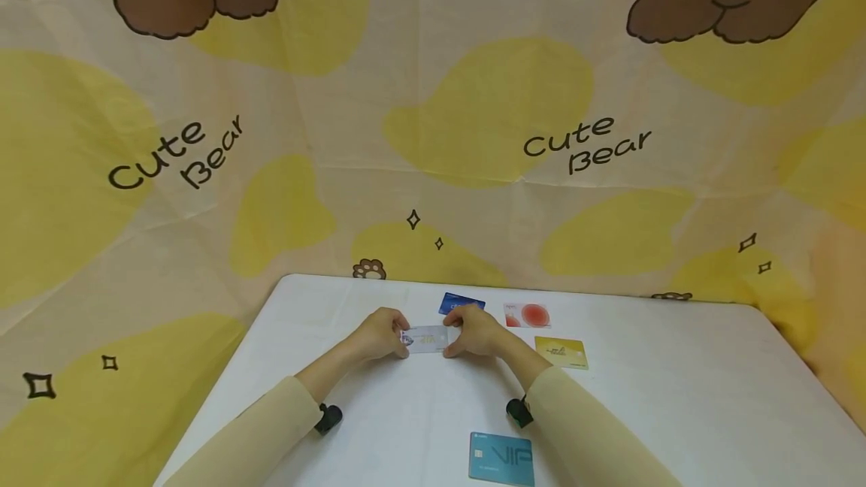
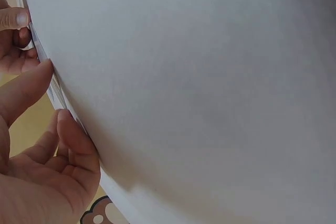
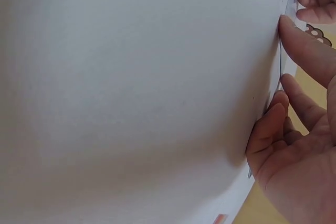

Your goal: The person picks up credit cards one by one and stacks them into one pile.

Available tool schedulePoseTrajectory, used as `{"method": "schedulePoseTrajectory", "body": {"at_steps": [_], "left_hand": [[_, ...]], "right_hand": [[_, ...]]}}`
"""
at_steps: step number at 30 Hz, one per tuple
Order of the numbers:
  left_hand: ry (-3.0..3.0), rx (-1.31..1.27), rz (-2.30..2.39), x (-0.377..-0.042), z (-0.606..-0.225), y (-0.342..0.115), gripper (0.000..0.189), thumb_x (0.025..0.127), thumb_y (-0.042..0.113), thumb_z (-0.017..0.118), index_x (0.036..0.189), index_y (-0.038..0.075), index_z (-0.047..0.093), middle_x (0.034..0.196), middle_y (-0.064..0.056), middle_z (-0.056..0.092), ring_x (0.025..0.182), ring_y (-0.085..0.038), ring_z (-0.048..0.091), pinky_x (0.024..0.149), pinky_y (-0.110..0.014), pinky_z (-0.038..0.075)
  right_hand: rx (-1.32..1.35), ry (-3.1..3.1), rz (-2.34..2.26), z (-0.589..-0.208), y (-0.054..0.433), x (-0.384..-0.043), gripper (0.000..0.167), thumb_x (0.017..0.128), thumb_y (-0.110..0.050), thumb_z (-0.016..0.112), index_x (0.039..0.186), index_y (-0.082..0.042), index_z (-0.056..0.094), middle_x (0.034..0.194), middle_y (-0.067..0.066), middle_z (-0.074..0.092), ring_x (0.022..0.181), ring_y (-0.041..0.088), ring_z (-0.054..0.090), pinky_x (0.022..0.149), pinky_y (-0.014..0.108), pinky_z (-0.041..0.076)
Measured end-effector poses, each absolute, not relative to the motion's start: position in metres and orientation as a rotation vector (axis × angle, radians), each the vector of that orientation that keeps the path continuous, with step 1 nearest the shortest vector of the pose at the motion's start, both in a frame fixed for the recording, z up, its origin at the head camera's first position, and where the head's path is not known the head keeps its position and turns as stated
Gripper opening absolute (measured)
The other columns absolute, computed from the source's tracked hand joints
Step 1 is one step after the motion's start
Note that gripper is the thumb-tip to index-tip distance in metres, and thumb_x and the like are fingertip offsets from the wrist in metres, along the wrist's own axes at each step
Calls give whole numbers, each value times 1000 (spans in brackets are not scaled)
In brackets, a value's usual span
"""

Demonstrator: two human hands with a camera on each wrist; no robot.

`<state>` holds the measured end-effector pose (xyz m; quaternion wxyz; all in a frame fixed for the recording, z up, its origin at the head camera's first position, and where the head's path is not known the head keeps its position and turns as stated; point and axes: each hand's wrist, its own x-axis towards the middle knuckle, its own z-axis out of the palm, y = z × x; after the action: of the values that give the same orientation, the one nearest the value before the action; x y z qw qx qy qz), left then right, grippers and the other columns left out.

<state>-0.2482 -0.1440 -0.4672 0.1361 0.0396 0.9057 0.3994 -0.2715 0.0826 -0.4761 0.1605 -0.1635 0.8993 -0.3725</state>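
Observation:
A pale silvery VIP card (image 1: 428,339) lies between my two hands over the white table, its long side running left to right. My left hand (image 1: 381,334) grips its left end between thumb and fingers. At the opposite end my right hand (image 1: 475,331) pinches the card the same way. Both wrist views show the card almost edge-on, close over the tabletop. Just behind the right hand is a blue card (image 1: 462,302), partly covered by the fingers.
Right of the hands lie a white card with a red circle (image 1: 534,315) and a gold card (image 1: 561,352). A teal VIP card (image 1: 501,459) rests near the front, beside the right sleeve. Behind the white table (image 1: 676,382) hangs a patterned cloth (image 1: 473,111).

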Motion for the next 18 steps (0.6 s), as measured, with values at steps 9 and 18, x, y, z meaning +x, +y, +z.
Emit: {"method": "schedulePoseTrajectory", "body": {"at_steps": [9,18], "left_hand": [[2650,122,1136,-250,-470,-144,51,69,-8,89,115,-3,67,87,-7,59,82,-21,55,73,-31,44],[2649,118,1168,-247,-470,-145,53,69,-9,89,117,-2,66,82,-6,57,80,-20,54,71,-30,43]], "right_hand": [[-462,2587,-1051,-476,83,-271,48,74,-11,96,114,-5,71,106,4,66,96,21,58,101,47,50],[-455,2572,-1118,-477,82,-267,46,74,-7,95,110,-7,66,97,1,63,90,19,57,93,40,51]]}}
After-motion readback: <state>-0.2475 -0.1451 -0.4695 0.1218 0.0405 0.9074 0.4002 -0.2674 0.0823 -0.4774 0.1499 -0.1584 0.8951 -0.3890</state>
